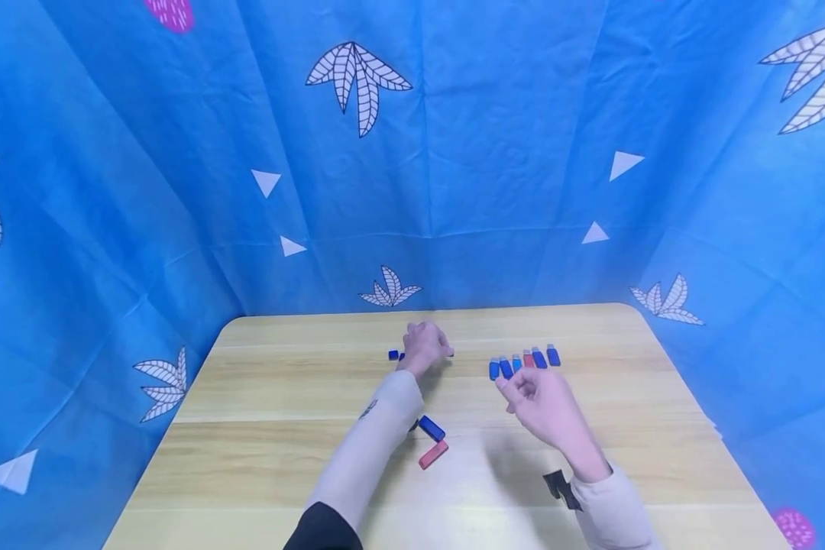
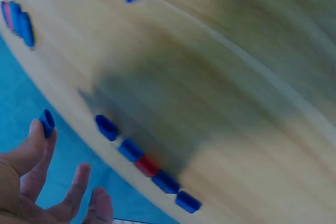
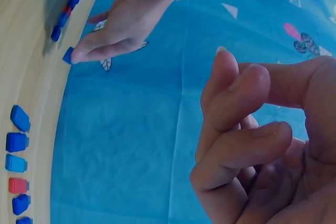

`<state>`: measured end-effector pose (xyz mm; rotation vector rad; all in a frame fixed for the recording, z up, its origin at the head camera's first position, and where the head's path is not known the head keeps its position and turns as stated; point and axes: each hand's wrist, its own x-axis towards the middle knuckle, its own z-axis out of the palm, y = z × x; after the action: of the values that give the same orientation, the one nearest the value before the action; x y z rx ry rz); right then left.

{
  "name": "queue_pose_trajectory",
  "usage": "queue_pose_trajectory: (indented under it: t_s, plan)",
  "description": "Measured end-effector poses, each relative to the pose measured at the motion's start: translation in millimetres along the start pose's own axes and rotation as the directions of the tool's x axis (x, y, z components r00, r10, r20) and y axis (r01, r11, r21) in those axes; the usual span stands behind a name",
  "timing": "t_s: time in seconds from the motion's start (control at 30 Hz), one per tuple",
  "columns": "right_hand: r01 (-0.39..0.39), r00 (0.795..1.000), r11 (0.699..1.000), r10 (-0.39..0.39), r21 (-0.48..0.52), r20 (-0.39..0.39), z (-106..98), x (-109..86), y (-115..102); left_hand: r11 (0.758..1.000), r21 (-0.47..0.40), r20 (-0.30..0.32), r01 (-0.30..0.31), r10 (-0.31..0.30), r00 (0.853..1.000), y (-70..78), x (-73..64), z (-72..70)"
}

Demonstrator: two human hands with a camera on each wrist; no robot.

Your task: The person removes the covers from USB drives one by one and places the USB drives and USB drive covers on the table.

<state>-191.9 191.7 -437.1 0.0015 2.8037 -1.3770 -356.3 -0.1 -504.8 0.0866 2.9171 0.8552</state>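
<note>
Thumb and forefinger of my left hand pinch a small blue cap with a hollow-looking end, near the table's far edge. Beside that hand several small blue pieces and one red piece lie in a line, mostly behind the hand in the head view. My right hand hovers with loosely curled fingers and nothing visible in them. Just beyond its fingertips is a row of small flat sticks with narrower pale ends: several blue ones, a light blue one and a red one.
Nearer on the wooden table lie a longer blue stick and a red stick, close to my left forearm. A blue patterned curtain hangs behind the table and along both sides.
</note>
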Motion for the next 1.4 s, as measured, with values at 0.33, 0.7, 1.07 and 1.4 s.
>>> queue_pose_trajectory:
  t_s: [0.33,0.7,1.07,1.4]
  plan:
    - [0.040,0.998,0.999,-0.042,0.034,0.042,9,-9.1,-3,0.997,0.081,0.023,0.006,-0.007,1.000,-14.4,7.2,10.6]
    - [0.047,0.997,0.997,-0.050,0.058,0.063,8,-12.2,-1,0.980,0.198,-0.007,-0.012,0.013,1.000,-22.1,12.6,18.2]
    - [0.036,0.996,0.997,-0.041,0.069,0.083,7,-14.5,-3,0.981,0.193,-0.014,-0.019,0.022,1.000,-30.0,17.6,19.9]
    - [0.048,0.995,0.996,-0.054,0.071,0.087,7,-13.8,-3,0.979,0.197,-0.026,-0.053,0.060,0.998,-34.9,14.2,12.2]
